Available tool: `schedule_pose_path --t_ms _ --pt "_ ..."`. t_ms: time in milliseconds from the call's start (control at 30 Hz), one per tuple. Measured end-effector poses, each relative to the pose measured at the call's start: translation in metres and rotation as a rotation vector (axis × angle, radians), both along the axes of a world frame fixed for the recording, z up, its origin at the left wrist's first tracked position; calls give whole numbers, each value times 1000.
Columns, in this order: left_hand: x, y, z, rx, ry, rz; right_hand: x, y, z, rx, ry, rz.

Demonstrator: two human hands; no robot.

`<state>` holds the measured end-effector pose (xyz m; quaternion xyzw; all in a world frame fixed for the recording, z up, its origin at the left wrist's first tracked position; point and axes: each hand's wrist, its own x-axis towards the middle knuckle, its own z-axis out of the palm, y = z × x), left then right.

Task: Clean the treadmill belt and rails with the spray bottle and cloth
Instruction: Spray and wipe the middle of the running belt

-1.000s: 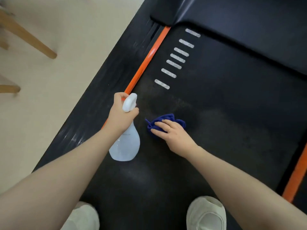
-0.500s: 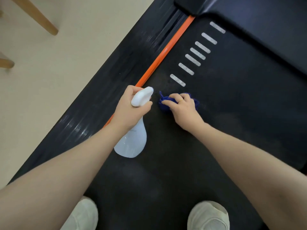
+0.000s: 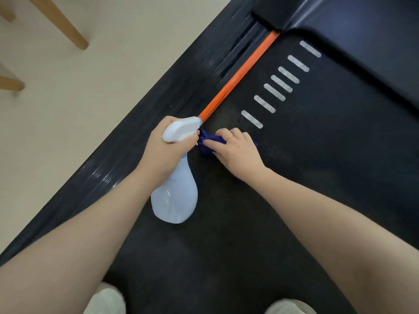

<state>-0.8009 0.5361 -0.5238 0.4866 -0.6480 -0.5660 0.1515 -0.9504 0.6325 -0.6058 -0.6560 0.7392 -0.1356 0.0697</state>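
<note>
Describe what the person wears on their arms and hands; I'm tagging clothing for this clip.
Both forearms are bare, with no sleeves, gloves or watch in view. The right hand wears a thin gold-coloured ring on one finger. The left hand shows no jewellery.

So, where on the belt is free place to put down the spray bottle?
The belt lies bare to the right of the right hand, below the white dashes. It is also bare between the two forearms, above the shoes. It is crowded by the orange strip, where the left hand, spray bottle and blue cloth meet.
</note>
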Motion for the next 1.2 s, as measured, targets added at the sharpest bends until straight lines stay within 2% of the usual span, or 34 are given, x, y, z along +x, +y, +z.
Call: schedule_pose_path --t_ms 67,133,200,267,367,433,500,567,633,667,733,800,833,867,1000,1100,1200 --pt "5 -5 -2 -8 6 51 -13 -19 2 -58 10 -314" --pt "8 -8 -3 -25 -3 72 -29 -39 4 20 -25 -580" --pt "9 -8 -3 -30 -6 71 -27 -47 6 85 -54 -676" --pt "9 -8 -1 -29 -5 78 0 -40 7 61 -97 -608" --pt "8 -7 0 -31 1 41 38 -17 4 75 -149 -292" --pt "6 -5 1 -38 9 23 19 -22 1 41 -69 -160" --pt "6 -3 2 -32 29 30 -9 -33 6 2 -31 -307" --pt "7 -2 3 -26 53 36 -31 -42 9 64 -57 -601" --pt "9 -1 3 -18 67 25 -28 -44 9 143 -87 -685" --pt "9 -1 4 -15 69 21 -17 -42 12 140 -84 -634" --pt "8 -1 4 -20 57 11 12 -32 13 64 -79 -391" --pt "7 -2 2 -28 5 -2 26 -19 13 147 -134 -135" --pt "6 -2 0 -18 -27 -7 24 -12 15 189 -171 -88" --pt "5 -2 -1 5 -52 -14 17 -6 17 184 -216 -116" --pt "-10 8 -3 11 -166 -59 -22 39 21 63 -334 -568" --pt "-22 15 -1 -45 -236 -19 -41 77 25 108 -365 -629" --pt "-27 28 2 -58 -259 -38 -42 96 32 69 -392 -669"
